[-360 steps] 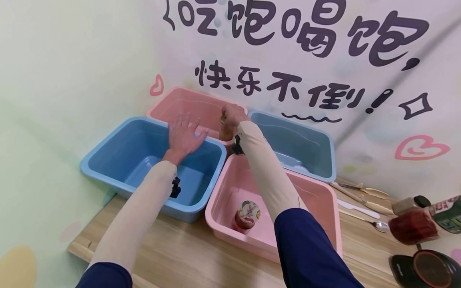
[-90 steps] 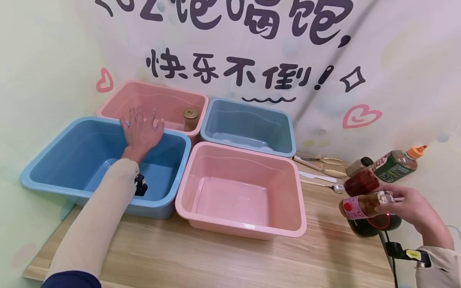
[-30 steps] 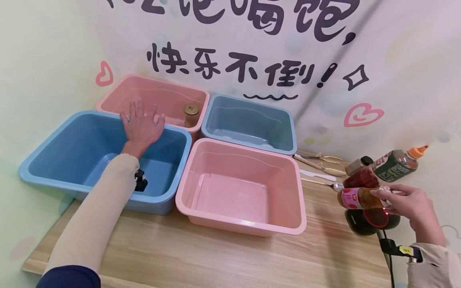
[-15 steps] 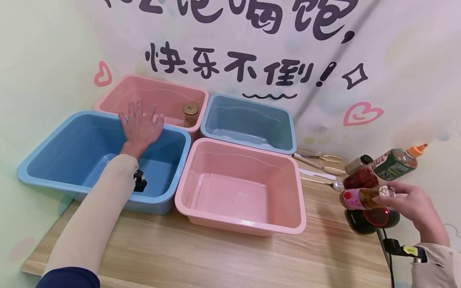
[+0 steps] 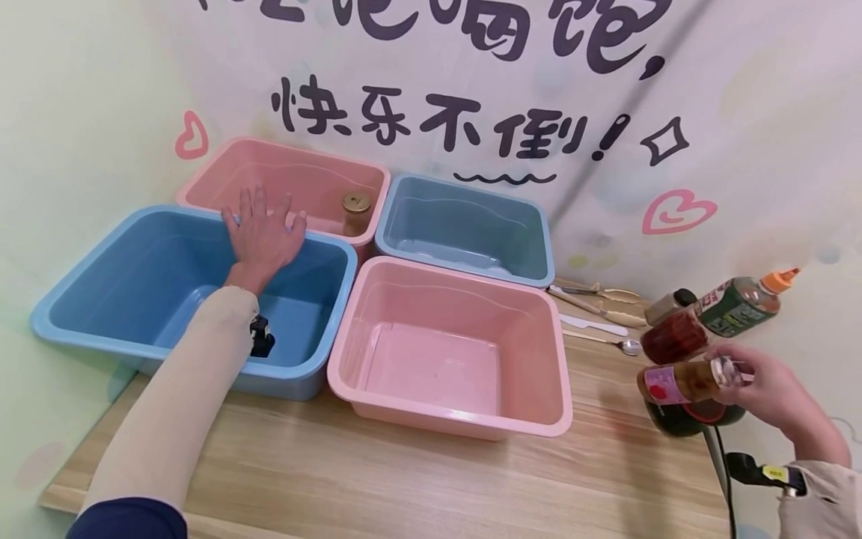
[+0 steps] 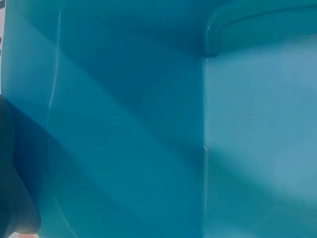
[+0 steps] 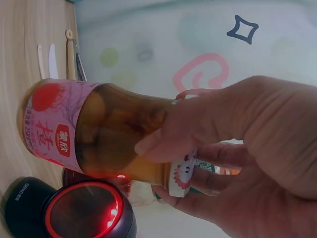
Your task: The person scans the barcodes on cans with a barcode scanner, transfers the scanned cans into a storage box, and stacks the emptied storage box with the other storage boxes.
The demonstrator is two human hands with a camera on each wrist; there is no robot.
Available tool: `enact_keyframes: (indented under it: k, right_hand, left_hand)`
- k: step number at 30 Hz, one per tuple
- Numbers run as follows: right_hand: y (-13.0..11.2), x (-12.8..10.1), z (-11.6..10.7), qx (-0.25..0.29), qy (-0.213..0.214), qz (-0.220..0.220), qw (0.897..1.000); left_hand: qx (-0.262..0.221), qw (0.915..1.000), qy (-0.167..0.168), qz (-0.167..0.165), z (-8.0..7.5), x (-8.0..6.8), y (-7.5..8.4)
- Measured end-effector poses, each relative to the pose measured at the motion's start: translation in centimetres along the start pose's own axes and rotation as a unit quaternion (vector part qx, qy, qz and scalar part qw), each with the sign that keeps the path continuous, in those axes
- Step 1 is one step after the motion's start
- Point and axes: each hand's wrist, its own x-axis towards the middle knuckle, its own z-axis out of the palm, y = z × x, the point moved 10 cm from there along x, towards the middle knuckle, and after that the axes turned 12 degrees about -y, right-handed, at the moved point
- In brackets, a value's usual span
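Note:
In the head view my right hand (image 5: pixel 768 385) holds a glass jar (image 5: pixel 687 383) by its patterned lid, the jar lying nearly sideways above a black device (image 5: pixel 663 419). Its pink label (image 7: pixel 54 124) and brownish contents with rounded pieces show in the right wrist view. Thumb and fingers pinch the lid and neck there. My left hand (image 5: pixel 265 233) rests with spread fingers across the far rim of the large blue basin (image 5: pixel 303 371). Only a dark part of that hand (image 6: pixel 15 203) shows at the edge of the left wrist view.
Behind stands a pink basin (image 5: pixel 296 183) with a gold-lidded jar (image 5: pixel 356 211), beside a smaller blue basin (image 5: pixel 465 217). A pink basin (image 5: pixel 438 374) sits in front. At right are tongs (image 5: pixel 616 314), a white knife (image 5: pixel 595 325), a spoon (image 5: pixel 629 347), a black-capped shaker (image 5: pixel 668 307) and an orange-tipped bottle (image 5: pixel 734 308).
Twelve seconds ago my right hand held another jar in the rear pink basin; a patterned-lid jar then stood in the front one. Lately the held jar has turned slightly; my left hand stays put.

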Motion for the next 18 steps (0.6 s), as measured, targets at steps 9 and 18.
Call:
enact_keyframes:
  k: [9,18]
  right_hand:
    - [0.06,0.0,0.42,-0.005,0.016,-0.02,1.0]
    - [-0.45,-0.04,0.0,-0.008,0.039,-0.05,0.998]
  left_hand:
    - [0.006,1.0,0.001,-0.003,-0.2,-0.04,-0.09]
    - [0.006,1.0,-0.004,-0.004,0.09,0.01,-0.1]
